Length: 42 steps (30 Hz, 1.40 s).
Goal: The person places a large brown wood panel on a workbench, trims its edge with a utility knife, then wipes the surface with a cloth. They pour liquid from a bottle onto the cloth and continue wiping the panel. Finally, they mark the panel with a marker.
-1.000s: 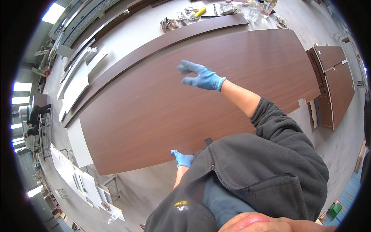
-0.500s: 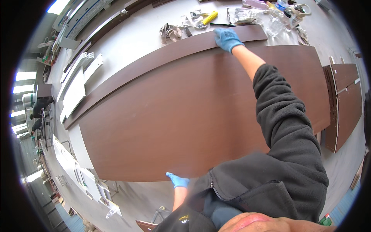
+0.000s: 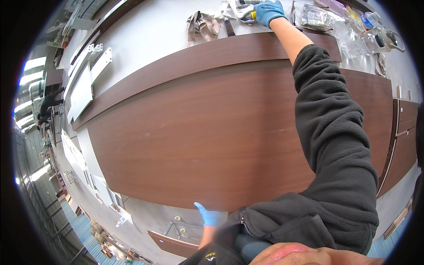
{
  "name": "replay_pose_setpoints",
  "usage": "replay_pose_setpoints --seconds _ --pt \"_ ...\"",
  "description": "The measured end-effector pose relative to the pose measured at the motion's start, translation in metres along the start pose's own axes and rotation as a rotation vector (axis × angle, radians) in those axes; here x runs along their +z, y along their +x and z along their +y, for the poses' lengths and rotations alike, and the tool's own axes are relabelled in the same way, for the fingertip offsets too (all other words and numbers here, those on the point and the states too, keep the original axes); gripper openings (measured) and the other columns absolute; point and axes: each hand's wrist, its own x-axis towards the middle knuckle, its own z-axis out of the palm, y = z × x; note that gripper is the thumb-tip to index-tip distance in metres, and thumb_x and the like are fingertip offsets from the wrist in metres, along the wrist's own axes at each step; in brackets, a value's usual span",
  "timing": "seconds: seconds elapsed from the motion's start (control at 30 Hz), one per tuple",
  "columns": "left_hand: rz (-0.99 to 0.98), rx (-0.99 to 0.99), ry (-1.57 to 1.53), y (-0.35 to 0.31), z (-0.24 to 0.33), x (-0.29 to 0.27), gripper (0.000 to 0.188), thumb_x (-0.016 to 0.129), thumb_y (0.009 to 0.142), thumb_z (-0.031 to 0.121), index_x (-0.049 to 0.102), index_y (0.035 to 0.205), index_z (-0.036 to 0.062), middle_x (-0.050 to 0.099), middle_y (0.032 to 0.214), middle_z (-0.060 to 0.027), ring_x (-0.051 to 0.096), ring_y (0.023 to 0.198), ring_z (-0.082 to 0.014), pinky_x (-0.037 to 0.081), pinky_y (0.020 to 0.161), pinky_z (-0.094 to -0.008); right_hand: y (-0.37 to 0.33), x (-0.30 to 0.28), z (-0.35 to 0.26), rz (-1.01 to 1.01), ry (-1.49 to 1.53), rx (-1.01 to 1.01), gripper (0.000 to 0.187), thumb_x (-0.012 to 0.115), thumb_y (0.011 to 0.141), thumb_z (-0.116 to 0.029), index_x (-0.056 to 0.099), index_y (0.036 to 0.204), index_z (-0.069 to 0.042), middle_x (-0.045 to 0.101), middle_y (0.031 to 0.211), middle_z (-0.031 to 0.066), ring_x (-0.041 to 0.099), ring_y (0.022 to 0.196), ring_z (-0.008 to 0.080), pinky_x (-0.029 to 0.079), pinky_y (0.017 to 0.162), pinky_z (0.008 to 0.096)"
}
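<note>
A large dark brown board (image 3: 190,137) lies flat in front of me. Along its far side runs a narrow brown strip (image 3: 185,77). My right hand (image 3: 270,14), in a blue glove, reaches past the strip and closes around a yellow tool (image 3: 253,15). Most of that tool is hidden by the glove. Beside it are a crumpled grey-brown rag (image 3: 202,26) and a dark flat tool (image 3: 229,27). At the board's near edge is my left hand (image 3: 209,216), also blue-gloved, thumb stretched out and nothing seen in it; its other fingers are partly hidden.
Clear plastic bottles (image 3: 360,46) and a clear packet (image 3: 317,18) sit at the far right. White panels (image 3: 84,99) stand to the left. More brown panels (image 3: 404,145) are at the right edge. A wheeled metal frame (image 3: 174,227) shows below, and a person (image 3: 49,104) is far left.
My right hand has left the brown strip and moved farther out onto the yellow tool. My left hand stays at the near edge, its thumb now pointing more upward. The view has shifted.
</note>
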Motion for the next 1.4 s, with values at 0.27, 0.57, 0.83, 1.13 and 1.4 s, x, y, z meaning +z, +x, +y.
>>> replay_pose_setpoints --seconds 0.27,0.57,0.83,1.13,1.4 --pt "-0.093 -0.150 -0.477 -0.008 0.009 0.021 0.099 0.028 0.104 0.088 0.034 0.172 0.0153 0.039 0.176 -0.0061 0.033 0.161 -0.0327 0.018 0.134 -0.0604 -0.023 -0.010 0.007 0.096 -0.108 -0.162 0.031 0.067 0.095 -0.024 0.081 0.119 -0.012 0.082 0.121 0.0155 0.077 0.118 0.0332 0.044 0.116 0.0596" --pt "-0.247 -0.128 -0.617 -0.003 0.014 0.038 0.116 0.030 0.093 0.100 0.032 0.175 0.0184 0.034 0.180 -0.0053 0.029 0.165 -0.0347 0.020 0.134 -0.0637 -0.089 -0.090 0.030 0.111 0.041 -0.186 0.028 0.065 0.097 -0.021 0.080 0.116 -0.006 0.081 0.116 0.0208 0.078 0.110 0.0380 0.055 0.103 0.0554" --pt "-0.129 -0.267 -0.275 0.013 0.014 -0.020 0.120 0.029 0.088 0.104 0.028 0.177 0.0228 0.026 0.184 -0.0051 0.025 0.167 -0.0372 0.023 0.135 -0.0642 -0.310 -0.144 0.034 -0.187 0.533 0.046 0.035 0.051 0.107 -0.028 0.070 0.113 0.000 0.077 0.099 0.0203 0.074 0.080 0.0332 0.058 0.078 0.0482" --pt "-0.497 -0.613 -0.025 0.021 0.025 -0.054 0.111 0.082 0.094 0.063 0.031 0.169 -0.0022 0.041 0.171 -0.0273 0.045 0.156 -0.0457 0.042 0.130 -0.0571 -0.748 -0.078 -0.066 0.018 1.712 0.764 0.036 0.069 0.111 -0.028 0.063 0.134 -0.001 0.078 0.106 0.0111 0.071 0.076 0.0139 0.061 0.071 0.0309" --pt "-0.516 -0.476 0.322 -0.015 0.019 -0.025 0.084 0.076 0.102 0.057 0.053 0.154 -0.0041 0.059 0.158 -0.0236 0.062 0.142 -0.0386 0.052 0.121 -0.0517 -0.924 0.000 -0.192 -0.173 1.108 0.777 0.044 0.066 0.104 -0.027 0.065 0.142 -0.004 0.077 0.120 0.0247 0.073 0.109 0.0437 0.059 0.094 0.0496"
